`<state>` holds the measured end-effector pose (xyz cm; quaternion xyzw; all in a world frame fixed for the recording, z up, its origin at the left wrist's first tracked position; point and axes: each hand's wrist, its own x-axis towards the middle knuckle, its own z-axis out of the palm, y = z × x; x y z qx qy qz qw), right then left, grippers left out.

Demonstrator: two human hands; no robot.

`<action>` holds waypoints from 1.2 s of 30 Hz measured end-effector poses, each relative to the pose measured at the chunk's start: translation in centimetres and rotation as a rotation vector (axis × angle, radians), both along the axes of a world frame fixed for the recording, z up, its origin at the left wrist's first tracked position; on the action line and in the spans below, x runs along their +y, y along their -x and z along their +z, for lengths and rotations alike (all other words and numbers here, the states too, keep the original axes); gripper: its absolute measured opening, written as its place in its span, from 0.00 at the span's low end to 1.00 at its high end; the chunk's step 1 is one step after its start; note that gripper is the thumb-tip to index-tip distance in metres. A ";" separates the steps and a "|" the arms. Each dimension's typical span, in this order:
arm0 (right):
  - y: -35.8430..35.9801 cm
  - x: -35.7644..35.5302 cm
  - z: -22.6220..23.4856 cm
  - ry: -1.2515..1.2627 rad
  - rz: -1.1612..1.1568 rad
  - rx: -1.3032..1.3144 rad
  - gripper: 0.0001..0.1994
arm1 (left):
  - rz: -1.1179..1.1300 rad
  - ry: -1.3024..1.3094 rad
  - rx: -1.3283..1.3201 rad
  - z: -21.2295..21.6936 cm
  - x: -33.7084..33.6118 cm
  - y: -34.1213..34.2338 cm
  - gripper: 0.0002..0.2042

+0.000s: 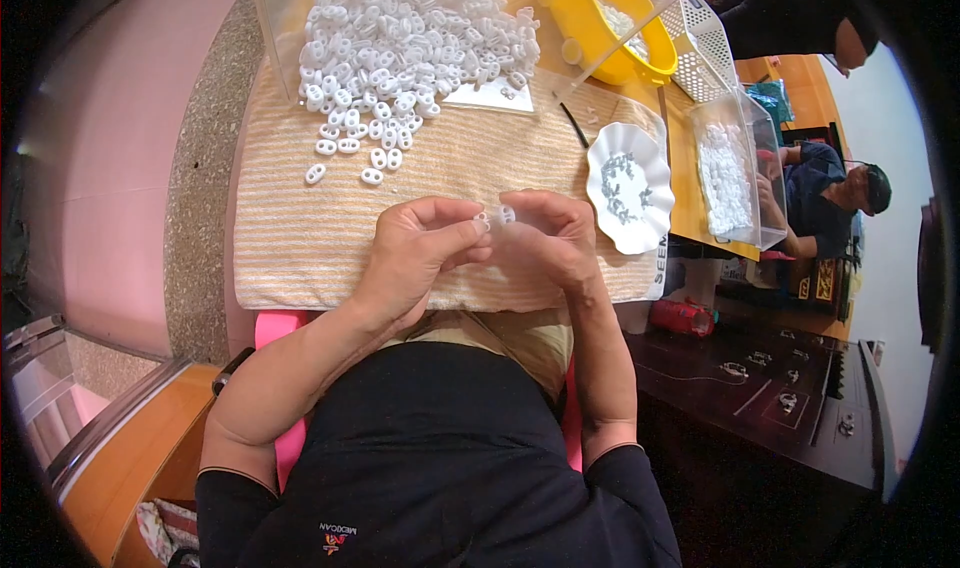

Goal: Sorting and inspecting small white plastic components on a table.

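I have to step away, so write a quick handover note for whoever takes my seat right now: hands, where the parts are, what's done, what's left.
Left hand: pinching a small white plastic piece at the fingertips, over the striped cloth.
Right hand: closed on another small white piece, touching the left-hand one.
Parts: big pile of white two-hole pieces spilling from a clear bin onto the cloth; small metal bits on the white scalloped plate to the right; yellow bowl behind it.
Done: cannot tell how many; no finished pile is distinguishable.
Left: the pile looks large and mostly unworked.
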<state>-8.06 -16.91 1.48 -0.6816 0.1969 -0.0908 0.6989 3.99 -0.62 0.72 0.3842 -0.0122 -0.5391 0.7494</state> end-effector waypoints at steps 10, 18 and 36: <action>-0.2 0.4 0.2 -0.015 -0.014 0.030 0.14 | 0.000 -0.012 -0.008 -0.2 -0.1 0.1 0.08; -0.2 0.5 0.2 -0.012 0.027 -0.024 0.15 | -0.020 0.002 -0.017 -0.4 -0.1 0.2 0.08; -0.1 0.4 -0.4 -0.005 0.051 -0.002 0.15 | -0.033 -0.008 -0.008 -0.3 0.0 0.3 0.09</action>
